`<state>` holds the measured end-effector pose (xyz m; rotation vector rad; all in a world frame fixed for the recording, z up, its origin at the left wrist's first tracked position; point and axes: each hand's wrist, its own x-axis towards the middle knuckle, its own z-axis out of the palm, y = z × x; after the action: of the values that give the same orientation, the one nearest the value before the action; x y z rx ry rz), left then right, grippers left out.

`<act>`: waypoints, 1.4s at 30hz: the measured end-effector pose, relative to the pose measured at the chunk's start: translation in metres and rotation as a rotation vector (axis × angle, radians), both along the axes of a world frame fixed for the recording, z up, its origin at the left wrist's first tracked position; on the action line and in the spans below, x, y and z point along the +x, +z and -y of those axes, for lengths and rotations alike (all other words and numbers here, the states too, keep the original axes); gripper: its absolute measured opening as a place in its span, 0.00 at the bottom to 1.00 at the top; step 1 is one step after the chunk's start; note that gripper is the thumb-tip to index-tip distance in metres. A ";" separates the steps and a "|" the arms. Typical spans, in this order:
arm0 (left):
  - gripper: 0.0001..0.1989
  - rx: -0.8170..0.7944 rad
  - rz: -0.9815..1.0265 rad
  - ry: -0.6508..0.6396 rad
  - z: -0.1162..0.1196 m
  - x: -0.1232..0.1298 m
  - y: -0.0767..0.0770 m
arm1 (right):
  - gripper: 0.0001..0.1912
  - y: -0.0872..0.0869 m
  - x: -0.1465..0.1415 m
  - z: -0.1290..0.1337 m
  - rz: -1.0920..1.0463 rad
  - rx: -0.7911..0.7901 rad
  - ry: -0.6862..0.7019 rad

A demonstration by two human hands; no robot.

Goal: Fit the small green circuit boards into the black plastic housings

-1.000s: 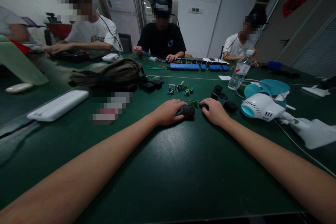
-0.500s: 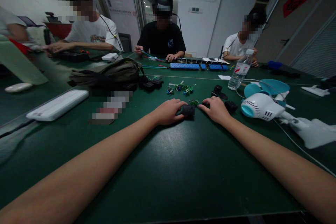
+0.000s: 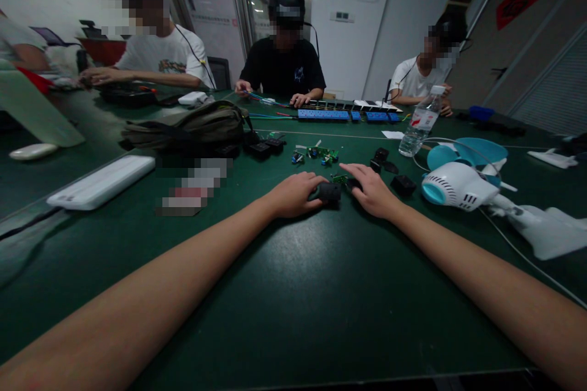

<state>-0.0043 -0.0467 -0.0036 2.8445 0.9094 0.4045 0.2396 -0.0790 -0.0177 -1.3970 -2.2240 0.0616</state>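
Observation:
My left hand (image 3: 298, 194) rests on the green table (image 3: 302, 293), its fingers wrapped round a black cylindrical object (image 3: 328, 193). To the right of it, my right hand (image 3: 370, 189) is spread, the index finger stretched toward the left and the thumb lower down. A small dark piece lies by the right thumb, partly hidden by the hand; no grip on it shows. Between the hands and just beyond them sits a small green circuit board (image 3: 339, 178). More green boards (image 3: 317, 153) with blue parts lie farther back.
Black parts (image 3: 403, 184) lie right of my right hand, near a white and teal fan (image 3: 458, 186) and a water bottle (image 3: 418, 122). A dark bag (image 3: 192, 125) and white power bank (image 3: 103, 182) are left. Several people sit across, near blue strips (image 3: 323, 115).
My right hand has opened wider. Its index finger now reaches up and left past the small circuit board, and the hand has shifted slightly. My left hand stays on the black cylinder.

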 end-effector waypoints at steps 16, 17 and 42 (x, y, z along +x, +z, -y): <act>0.19 -0.004 -0.002 0.007 0.001 0.001 0.001 | 0.22 0.002 -0.003 0.002 0.011 0.005 0.101; 0.20 -0.005 -0.002 0.008 0.001 0.001 0.001 | 0.20 0.002 -0.004 0.002 0.016 0.009 0.106; 0.21 -0.009 -0.036 0.025 0.001 0.001 0.002 | 0.14 -0.003 -0.002 0.000 -0.009 0.055 0.075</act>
<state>-0.0032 -0.0474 -0.0018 2.8441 0.9519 0.3515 0.2375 -0.0794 -0.0203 -1.2816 -2.2532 0.0323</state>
